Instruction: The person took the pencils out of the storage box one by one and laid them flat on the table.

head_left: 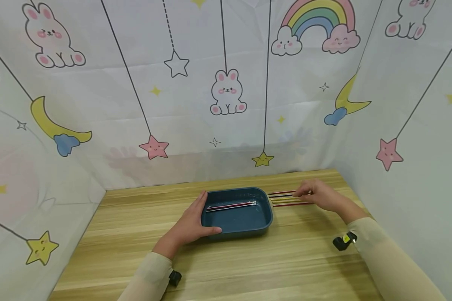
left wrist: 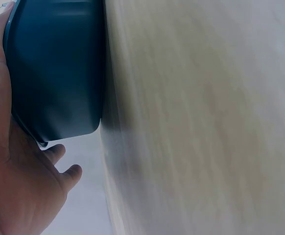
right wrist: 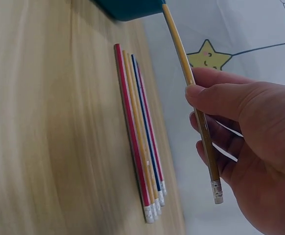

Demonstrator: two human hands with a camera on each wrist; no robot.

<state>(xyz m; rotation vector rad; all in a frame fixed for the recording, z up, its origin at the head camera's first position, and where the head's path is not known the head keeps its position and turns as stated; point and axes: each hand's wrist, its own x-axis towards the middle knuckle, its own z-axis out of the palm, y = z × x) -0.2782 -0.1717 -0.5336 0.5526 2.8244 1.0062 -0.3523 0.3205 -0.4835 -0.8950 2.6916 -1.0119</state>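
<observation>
A dark blue rectangular dish stands on the table with a few pencils, a red one among them, lying in it. At its left end my left hand holds the dish, thumb over the near rim and fingers along the far left side. My right hand, to the right of the dish, pinches a yellow pencil between thumb and fingers. Its eraser end points down in the right wrist view, and its other end overlaps the dish's edge. Beside it, several red, yellow and blue pencils lie side by side on the table.
The wood-grain table reaches back to a white curtain printed with rabbits, stars and moons. The curtain also hangs along the left and right sides. Each sleeve carries a small black wrist device.
</observation>
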